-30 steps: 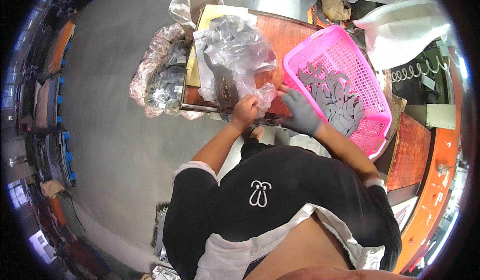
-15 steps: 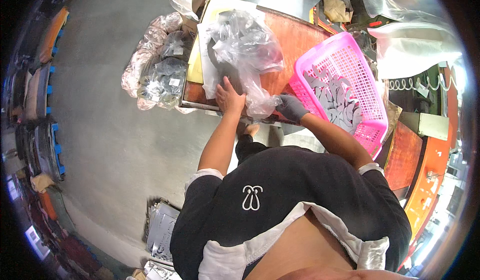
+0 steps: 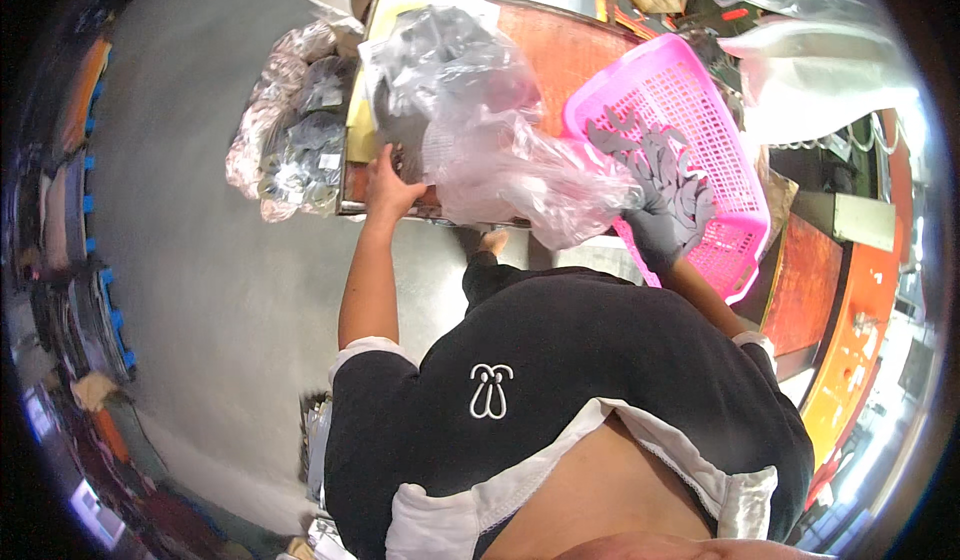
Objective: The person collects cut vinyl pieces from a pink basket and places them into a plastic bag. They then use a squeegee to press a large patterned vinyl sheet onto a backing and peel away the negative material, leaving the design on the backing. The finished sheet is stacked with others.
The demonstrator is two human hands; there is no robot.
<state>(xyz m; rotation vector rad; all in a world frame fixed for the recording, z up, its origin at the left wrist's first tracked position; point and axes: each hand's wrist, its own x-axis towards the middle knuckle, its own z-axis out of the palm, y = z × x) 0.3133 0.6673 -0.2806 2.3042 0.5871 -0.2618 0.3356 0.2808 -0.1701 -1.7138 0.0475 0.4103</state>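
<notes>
A clear plastic bag [image 3: 490, 150] lies across the table, with dark grey material [image 3: 405, 125] showing at its left side. My left hand [image 3: 392, 188] is bare, its thumb and fingers spread against the near edge of that material. In a grey glove, my right hand [image 3: 655, 228] is closed on the bag's right end, which it holds stretched out over the near side of a pink basket [image 3: 585, 95]. Flat, curved grey pieces [image 3: 665, 170] lie loose inside the basket. The right fingertips are partly hidden by plastic and grey pieces.
The reddish wooden table [image 3: 570, 45] has its near edge just ahead of my body. Stuffed bags [image 3: 300, 140] stand on the floor along its left side. Clear plastic sheeting [image 3: 810, 80] hangs at the right, above an orange bench [image 3: 850, 350].
My right hand has moved right to the basket, drawing the bag's end with it and spreading the plastic. My left hand has shifted left, its thumb wider from the fingers.
</notes>
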